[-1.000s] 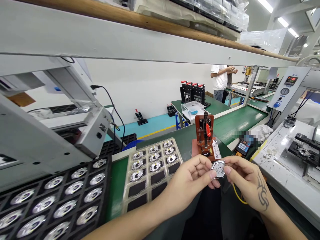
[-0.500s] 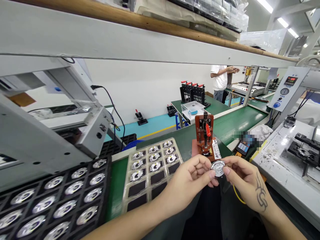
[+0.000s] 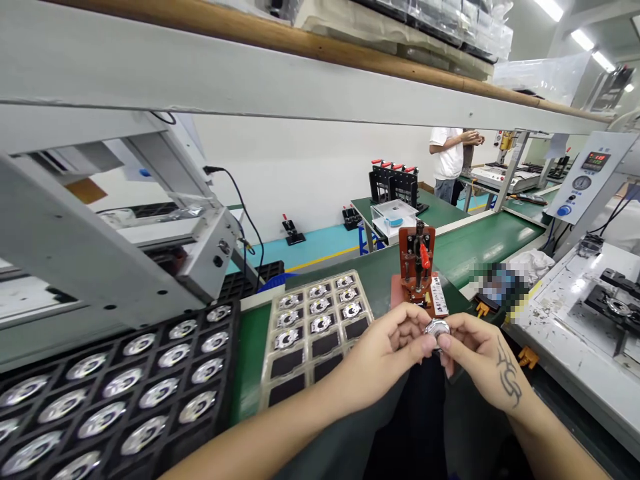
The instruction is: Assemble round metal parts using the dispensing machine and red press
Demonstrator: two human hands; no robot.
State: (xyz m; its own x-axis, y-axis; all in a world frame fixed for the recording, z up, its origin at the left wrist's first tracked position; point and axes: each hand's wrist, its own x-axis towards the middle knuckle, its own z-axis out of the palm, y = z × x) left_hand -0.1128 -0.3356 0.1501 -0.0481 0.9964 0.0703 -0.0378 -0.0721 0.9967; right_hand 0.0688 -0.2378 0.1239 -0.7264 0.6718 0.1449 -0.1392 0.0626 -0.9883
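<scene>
Between my hands is a round, shiny silver metal part (image 3: pixel 438 327) that looks like a watch case. The thumb and fingers of my left hand (image 3: pixel 383 353) pinch its left side. On the other side, my right hand (image 3: pixel 477 357) grips the edge with thumb and forefinger. Fingers cover much of the rim. Just beyond the hands stands a red-brown toggle clamp fixture (image 3: pixel 417 263) with a red handle. To the left lies a clear plastic tray (image 3: pixel 306 350) with silver ring-shaped parts in its far rows and bare dark slots nearer.
A black tray (image 3: pixel 231 380) of similar round parts fills the lower left. On the right stands a white-topped machine (image 3: pixel 560 347) with a control panel (image 3: pixel 583 177). A shelf beam (image 3: pixel 300 87) crosses overhead. Another person (image 3: pixel 447 157) stands in the background.
The silver part has tilted between my fingers, so its flat face shows less. Both hands have drawn slightly closer together. The whole view has shifted a little.
</scene>
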